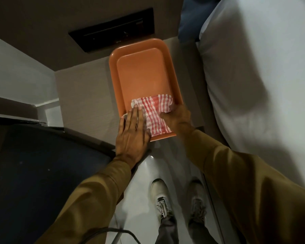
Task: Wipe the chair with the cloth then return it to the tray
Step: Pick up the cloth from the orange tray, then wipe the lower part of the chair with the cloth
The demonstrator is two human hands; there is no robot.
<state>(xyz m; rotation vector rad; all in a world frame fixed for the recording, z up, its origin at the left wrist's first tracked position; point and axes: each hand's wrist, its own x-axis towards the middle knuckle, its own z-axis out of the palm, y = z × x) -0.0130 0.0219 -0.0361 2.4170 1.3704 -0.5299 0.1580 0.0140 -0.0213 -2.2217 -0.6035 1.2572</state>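
Right now the red-and-white checked cloth lies in the near end of the orange tray, its nearest edge reaching to the tray's near rim. The tray sits on a pale bench w/ a faint grain, next to a bed in white sheets on the right. Rest of the tray, far end, is bare.

Both hands are on the cloth. The left hand is flat, fingers straight and together, palm pressing down on the cloth's left side and over the tray's near-left corner; it's spread out, not gripping. The right hand comes in from the right side, fingers curled round the cloth's right edge where the fabric bunches up a bit against the tray wall; looks like a loose pinch on the cloth, though the fingertips are tucked under the fabric so can't see them fully.

Both arms wear mustard-brown sleeves. Bottom left is a dark rounded chair, just beside the left forearm, well below the tray. Behind the tray, on the wall, a black rectangular panel. Straight down: pale shoes w/ laces on a glossy white floor, and a dark cable curls at the bottom edge.
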